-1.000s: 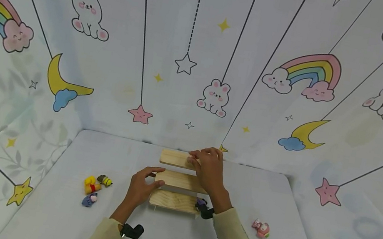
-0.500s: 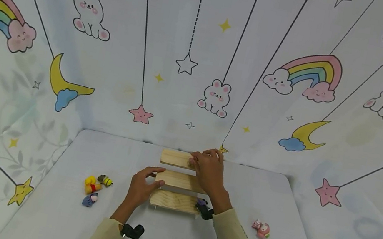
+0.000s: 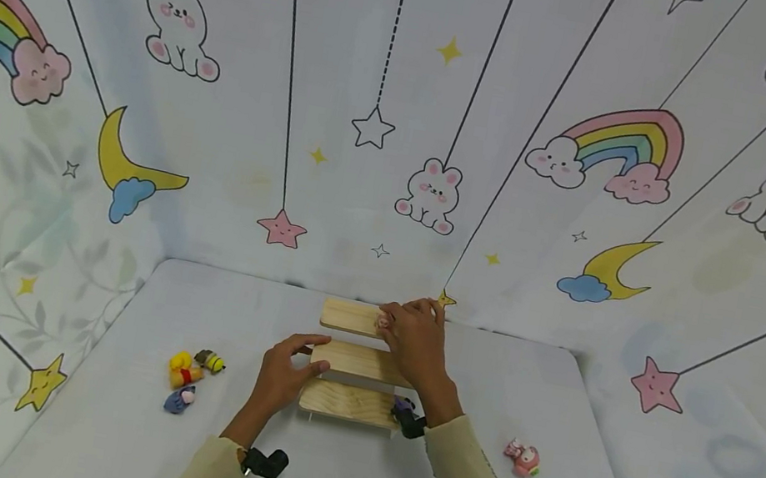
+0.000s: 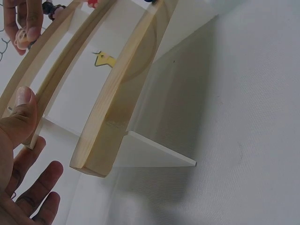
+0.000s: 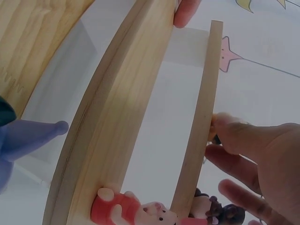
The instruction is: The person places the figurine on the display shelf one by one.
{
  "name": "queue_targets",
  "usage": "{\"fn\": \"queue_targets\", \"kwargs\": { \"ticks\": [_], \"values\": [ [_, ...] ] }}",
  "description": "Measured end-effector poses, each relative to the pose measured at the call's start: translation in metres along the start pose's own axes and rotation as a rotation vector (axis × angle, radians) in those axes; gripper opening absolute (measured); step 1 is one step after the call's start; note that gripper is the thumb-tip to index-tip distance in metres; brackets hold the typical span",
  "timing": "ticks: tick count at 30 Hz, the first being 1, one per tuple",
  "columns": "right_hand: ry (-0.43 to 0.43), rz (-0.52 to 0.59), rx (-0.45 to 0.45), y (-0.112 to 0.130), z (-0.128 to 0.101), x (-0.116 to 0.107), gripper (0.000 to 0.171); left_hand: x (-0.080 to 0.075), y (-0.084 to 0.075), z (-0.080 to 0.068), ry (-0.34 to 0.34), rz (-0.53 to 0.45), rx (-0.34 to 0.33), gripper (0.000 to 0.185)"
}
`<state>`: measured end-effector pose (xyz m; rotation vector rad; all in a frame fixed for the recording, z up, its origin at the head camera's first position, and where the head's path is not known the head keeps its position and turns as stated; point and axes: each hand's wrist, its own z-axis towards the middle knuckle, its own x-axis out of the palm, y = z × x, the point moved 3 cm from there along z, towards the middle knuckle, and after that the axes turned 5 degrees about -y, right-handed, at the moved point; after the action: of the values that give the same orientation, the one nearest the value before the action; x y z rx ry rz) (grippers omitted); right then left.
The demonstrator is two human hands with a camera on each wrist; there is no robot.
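Observation:
A three-tier wooden shelf (image 3: 357, 361) stands mid-table. My left hand (image 3: 302, 349) is at the left end of its middle tier, thumb (image 4: 20, 116) resting against the wood, the other fingers loose. My right hand (image 3: 390, 321) reaches over the top tier (image 3: 349, 316) and pinches a small pink figurine (image 3: 383, 322) between its fingertips there; the same figurine (image 4: 20, 38) shows at the top left of the left wrist view. In the right wrist view a red and pink figure (image 5: 126, 212) stands on the middle tier, with a dark-eared figure (image 5: 220, 213) beside it.
Three small toys lie left of the shelf: a yellow one (image 3: 181, 367), a yellow-black one (image 3: 210, 361) and a blue-grey one (image 3: 179, 399). A pink toy (image 3: 523, 459) lies at the right. A dark purple figure (image 3: 404, 406) sits at the bottom tier's right end. Patterned walls enclose the table.
My right hand has edged slightly left over the top tier, and the pink figurine now shows more at its fingertips. My left hand has stayed where it was.

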<state>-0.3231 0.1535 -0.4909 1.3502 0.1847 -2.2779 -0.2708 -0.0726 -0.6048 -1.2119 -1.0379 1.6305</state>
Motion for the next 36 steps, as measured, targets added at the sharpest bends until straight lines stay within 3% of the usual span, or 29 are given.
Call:
{"fn": "queue_targets", "kwargs": {
  "ticks": [8,27,36],
  "values": [
    [0.0,-0.015,0.03,0.0012,0.0011,-0.0013,0.031,0.0002,0.0002,0.0007,-0.002,0.001,0.007,0.044],
    [-0.014,0.025,-0.002,0.0009,0.0002,-0.0014,0.027,0.0003,-0.0005,-0.0005,-0.003,0.003,-0.002,0.045],
    [-0.013,-0.024,-0.029,0.0008,0.0,-0.0003,0.032,0.0004,-0.0016,0.0006,0.0,0.005,-0.002,0.044]
  ]
}}
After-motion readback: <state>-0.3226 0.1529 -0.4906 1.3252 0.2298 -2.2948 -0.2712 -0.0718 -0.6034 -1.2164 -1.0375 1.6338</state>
